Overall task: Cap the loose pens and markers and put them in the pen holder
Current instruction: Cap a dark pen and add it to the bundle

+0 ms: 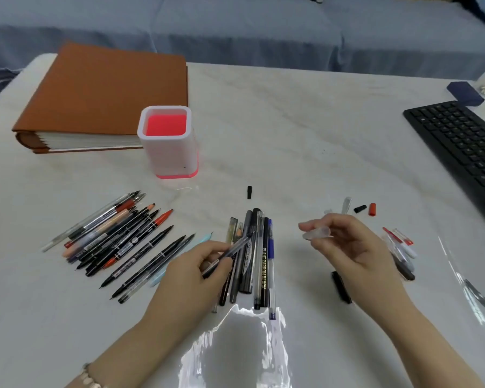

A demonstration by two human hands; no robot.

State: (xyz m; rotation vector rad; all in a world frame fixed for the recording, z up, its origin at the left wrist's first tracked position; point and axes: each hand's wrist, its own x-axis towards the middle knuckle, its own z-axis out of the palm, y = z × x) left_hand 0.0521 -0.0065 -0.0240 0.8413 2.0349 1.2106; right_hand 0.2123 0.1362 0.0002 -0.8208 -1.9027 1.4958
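My left hand (196, 264) grips a clear-barrelled pen (230, 252), its tip pointing up and to the right. My right hand (350, 245) pinches a clear cap (318, 233) a short way to the right of that tip. A white and pink pen holder (168, 141) stands upright beyond them with nothing showing in it. Several uncapped pens and markers (115, 239) lie fanned out at the left. Another bundle of pens (255, 261) lies between my hands. Loose caps lie around: a black cap (249, 192), a black cap (359, 209), a red cap (371, 209) and a clear cap (346, 205).
A brown album (104, 93) lies behind the holder at the left. A black keyboard (459, 147) sits at the right edge, with a dark blue box (464, 93) behind it. More pens (401, 253) and a black cap (341, 287) lie by my right hand.
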